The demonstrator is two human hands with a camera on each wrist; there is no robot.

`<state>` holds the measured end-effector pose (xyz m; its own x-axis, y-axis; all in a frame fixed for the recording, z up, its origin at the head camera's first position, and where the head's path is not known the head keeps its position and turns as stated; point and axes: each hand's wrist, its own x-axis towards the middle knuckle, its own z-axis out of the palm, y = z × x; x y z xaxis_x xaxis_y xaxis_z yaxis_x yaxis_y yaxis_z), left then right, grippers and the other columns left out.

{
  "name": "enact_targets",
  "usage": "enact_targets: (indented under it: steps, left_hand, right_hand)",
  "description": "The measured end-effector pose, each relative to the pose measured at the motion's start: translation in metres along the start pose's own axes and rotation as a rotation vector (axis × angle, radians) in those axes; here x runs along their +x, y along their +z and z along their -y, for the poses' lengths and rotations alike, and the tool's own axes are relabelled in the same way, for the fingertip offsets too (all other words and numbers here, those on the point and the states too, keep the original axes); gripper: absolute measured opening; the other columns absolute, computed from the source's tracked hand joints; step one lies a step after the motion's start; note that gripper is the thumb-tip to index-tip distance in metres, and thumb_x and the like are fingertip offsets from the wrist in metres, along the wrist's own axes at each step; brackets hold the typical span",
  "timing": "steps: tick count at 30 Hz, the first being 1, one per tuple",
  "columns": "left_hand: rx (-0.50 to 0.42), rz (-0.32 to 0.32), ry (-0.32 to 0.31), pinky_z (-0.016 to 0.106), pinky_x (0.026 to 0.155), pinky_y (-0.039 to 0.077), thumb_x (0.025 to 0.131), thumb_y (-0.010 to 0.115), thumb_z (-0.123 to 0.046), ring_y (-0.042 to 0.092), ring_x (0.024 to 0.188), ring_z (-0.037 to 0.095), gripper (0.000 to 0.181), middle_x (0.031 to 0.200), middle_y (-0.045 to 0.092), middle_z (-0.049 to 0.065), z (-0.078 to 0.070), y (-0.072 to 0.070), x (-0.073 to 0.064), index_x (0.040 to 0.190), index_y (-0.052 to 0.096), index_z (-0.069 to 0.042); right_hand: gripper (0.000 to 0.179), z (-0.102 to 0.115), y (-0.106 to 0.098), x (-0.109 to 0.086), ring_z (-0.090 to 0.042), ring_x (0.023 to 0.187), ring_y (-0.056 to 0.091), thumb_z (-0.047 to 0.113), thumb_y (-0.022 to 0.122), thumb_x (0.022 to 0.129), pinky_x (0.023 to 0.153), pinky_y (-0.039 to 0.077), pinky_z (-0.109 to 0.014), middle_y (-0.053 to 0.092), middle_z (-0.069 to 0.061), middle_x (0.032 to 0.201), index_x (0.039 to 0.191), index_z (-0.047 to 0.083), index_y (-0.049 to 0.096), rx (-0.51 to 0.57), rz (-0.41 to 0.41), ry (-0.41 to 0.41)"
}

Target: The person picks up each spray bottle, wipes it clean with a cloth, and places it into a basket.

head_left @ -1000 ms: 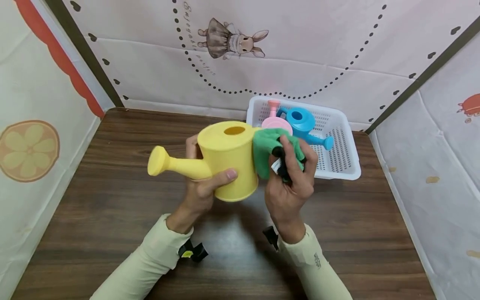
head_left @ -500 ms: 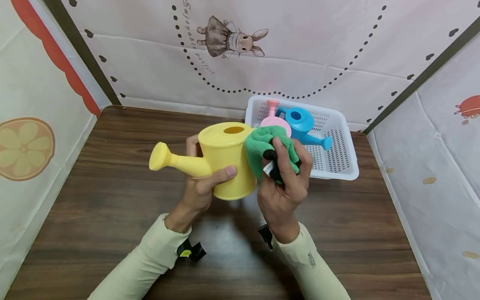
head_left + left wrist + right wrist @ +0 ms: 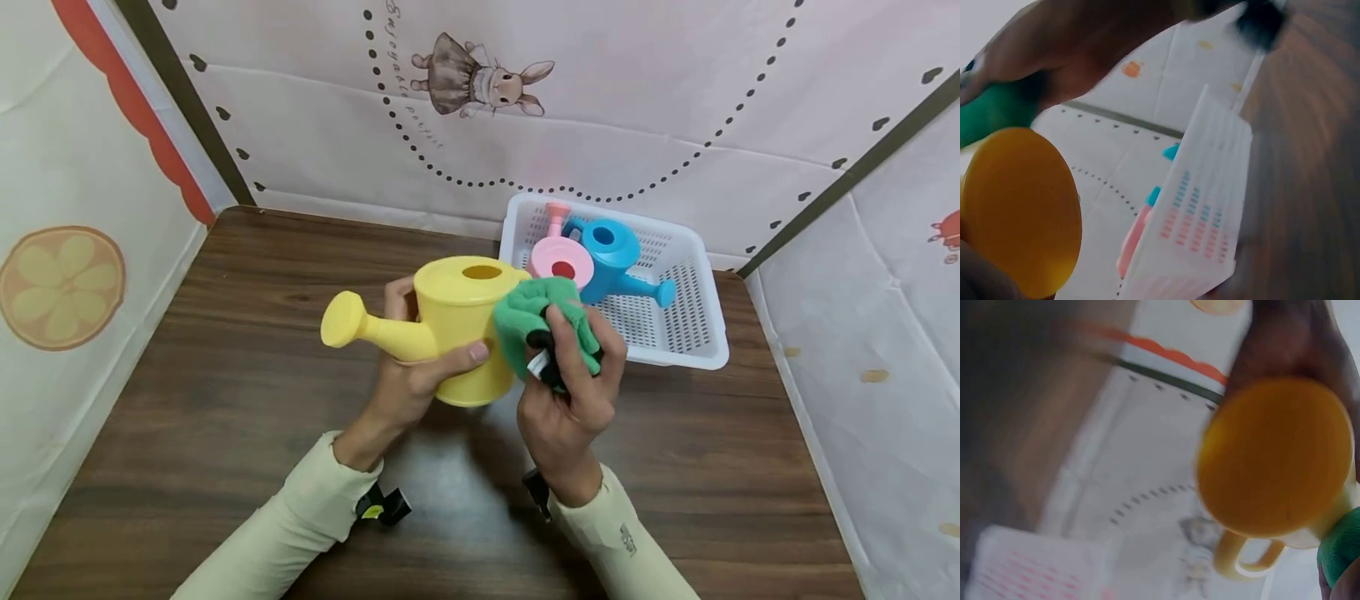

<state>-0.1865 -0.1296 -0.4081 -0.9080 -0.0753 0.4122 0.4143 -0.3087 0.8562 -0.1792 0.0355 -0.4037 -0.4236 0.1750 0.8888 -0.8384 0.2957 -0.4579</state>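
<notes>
My left hand (image 3: 408, 383) grips the body of a yellow watering can (image 3: 457, 325) in the head view, thumb across its near side. The can is held upright above the table, its spout pointing left. A bunched green cloth (image 3: 517, 321) with black parts and a white tag is pinched in my right hand (image 3: 566, 408). It lies against the can's right side and covers part of it. Both wrist views show the can's round base (image 3: 1275, 456) from below; its handle (image 3: 1232, 556) appears in the right wrist view.
Behind my right hand a white perforated basket (image 3: 708, 317) stands on the brown wooden table (image 3: 247, 400). Inside lie a pink watering can (image 3: 547, 250) and a blue watering can (image 3: 611, 254). Printed cloth walls (image 3: 300, 125) enclose the table at the back and sides.
The green cloth has slid leftward over the yellow can's side in my right hand. My left hand keeps its grip on the can. The head view has shifted slightly.
</notes>
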Motion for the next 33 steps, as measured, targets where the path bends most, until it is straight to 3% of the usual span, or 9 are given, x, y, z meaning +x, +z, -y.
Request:
enact_targets:
  steps: [4,7,10,13,19,23,28,33]
  left_hand:
    - [-0.03,-0.011,-0.007,0.034,0.094,0.067,0.082,0.088,0.002,0.074,0.111,0.022,0.078,0.139,0.07,0.008,0.0,0.001,-0.001,0.144,0.047,-0.022]
    - [-0.05,-0.06,0.024,0.033,0.095,0.066,0.081,0.085,0.007,0.074,0.111,0.022,0.078,0.138,0.07,0.007,-0.003,-0.002,0.004,0.144,0.048,-0.02]
    - [-0.038,-0.099,0.037,0.031,0.094,0.066,0.08,0.083,0.01,0.074,0.109,0.021,0.078,0.136,0.071,0.007,-0.004,-0.006,0.008,0.144,0.049,-0.019]
    - [0.002,-0.081,0.035,0.031,0.096,0.066,0.082,0.084,0.007,0.074,0.11,0.021,0.078,0.137,0.07,0.008,-0.002,-0.007,0.007,0.145,0.046,-0.019]
    - [0.034,0.013,0.062,0.031,0.102,0.063,0.096,0.092,-0.029,0.07,0.12,0.021,0.078,0.145,0.064,0.008,0.004,0.0,-0.003,0.152,0.039,-0.017]
    - [0.041,-0.011,0.11,0.03,0.104,0.061,0.098,0.089,-0.045,0.068,0.125,0.021,0.082,0.146,0.063,0.006,0.001,0.0,-0.003,0.155,0.038,-0.015]
    - [0.081,-0.078,0.189,0.032,0.109,0.059,0.1,0.087,-0.035,0.067,0.129,0.024,0.08,0.149,0.061,0.009,-0.005,-0.005,0.002,0.157,0.037,-0.009]
    - [0.084,-0.034,0.168,0.033,0.112,0.057,0.101,0.085,-0.02,0.067,0.131,0.025,0.075,0.152,0.059,0.011,-0.002,-0.004,-0.005,0.155,0.035,-0.008]
  right_hand:
    - [0.04,0.001,0.001,0.006,-0.031,0.131,0.062,0.008,0.077,0.106,0.12,0.055,-0.038,0.062,-0.024,0.141,0.146,0.008,0.076,-0.012,0.006,-0.012]
    - [0.041,0.002,-0.003,-0.011,-0.032,0.129,0.064,-0.002,0.069,0.105,0.12,0.055,-0.035,0.062,-0.027,0.135,0.144,0.005,0.076,-0.055,0.051,-0.057]
    - [0.049,0.001,-0.006,-0.031,-0.036,0.122,0.066,-0.012,0.064,0.093,0.117,0.056,-0.034,0.062,-0.032,0.128,0.139,-0.002,0.077,-0.073,0.091,-0.134]
    - [0.048,-0.001,-0.005,-0.034,-0.038,0.119,0.066,-0.014,0.063,0.091,0.115,0.056,-0.034,0.062,-0.034,0.126,0.137,-0.005,0.077,-0.082,0.085,-0.157]
    - [0.039,-0.003,0.002,-0.003,-0.032,0.132,0.062,0.001,0.071,0.106,0.121,0.056,-0.036,0.061,-0.024,0.14,0.144,0.005,0.076,-0.074,0.026,-0.09]
    - [0.038,-0.001,0.002,0.002,-0.033,0.13,0.063,0.004,0.074,0.106,0.12,0.056,-0.036,0.061,-0.026,0.139,0.144,0.005,0.076,-0.074,0.034,-0.082]
    - [0.036,0.0,-0.004,-0.022,-0.034,0.126,0.064,0.002,0.067,0.107,0.119,0.055,-0.032,0.06,-0.032,0.131,0.142,0.001,0.076,-0.091,0.099,-0.108]
    - [0.033,-0.002,-0.004,-0.023,-0.032,0.127,0.065,0.005,0.069,0.108,0.118,0.056,-0.033,0.062,-0.03,0.132,0.14,-0.002,0.076,-0.05,0.046,-0.127]
